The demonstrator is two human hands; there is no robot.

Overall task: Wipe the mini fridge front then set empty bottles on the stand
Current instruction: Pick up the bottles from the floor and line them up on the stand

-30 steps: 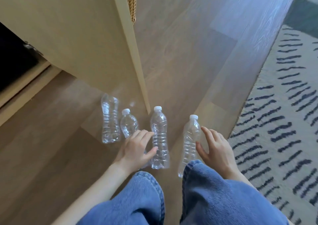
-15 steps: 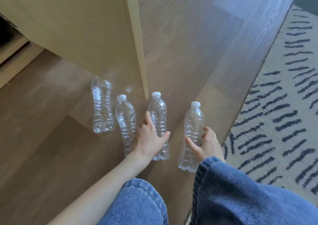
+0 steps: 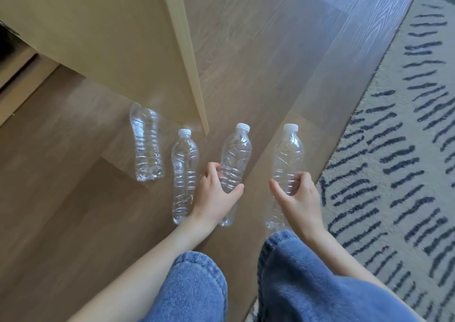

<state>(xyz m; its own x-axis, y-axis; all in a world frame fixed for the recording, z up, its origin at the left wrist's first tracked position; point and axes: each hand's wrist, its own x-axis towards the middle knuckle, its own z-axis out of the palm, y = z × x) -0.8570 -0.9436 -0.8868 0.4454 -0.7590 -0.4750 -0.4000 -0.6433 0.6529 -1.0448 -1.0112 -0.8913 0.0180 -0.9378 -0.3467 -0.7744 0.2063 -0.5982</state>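
Several clear empty plastic bottles stand in a row on the wooden floor. My left hand [image 3: 216, 193] is wrapped around the middle of the third bottle [image 3: 236, 149], which has a white cap. My right hand [image 3: 299, 196] grips the lower body of the rightmost bottle [image 3: 288, 154], also white-capped. To the left stand a capped bottle [image 3: 184, 171] and a crumpled bottle [image 3: 147, 144] whose cap I cannot see. The crumpled one stands right by the side of a light wooden cabinet panel [image 3: 103, 33]. The mini fridge is not in view.
The cabinet's corner edge [image 3: 189, 70] comes down to the floor just behind the bottles. A cream rug with dark dashes [image 3: 394, 149] lies on the right. My knees in blue jeans [image 3: 307, 284] fill the bottom of the view.
Both hands have closed around their bottles: the left fingers now curl round the third bottle, the right hand now grips the rightmost one. The view has shifted slightly.
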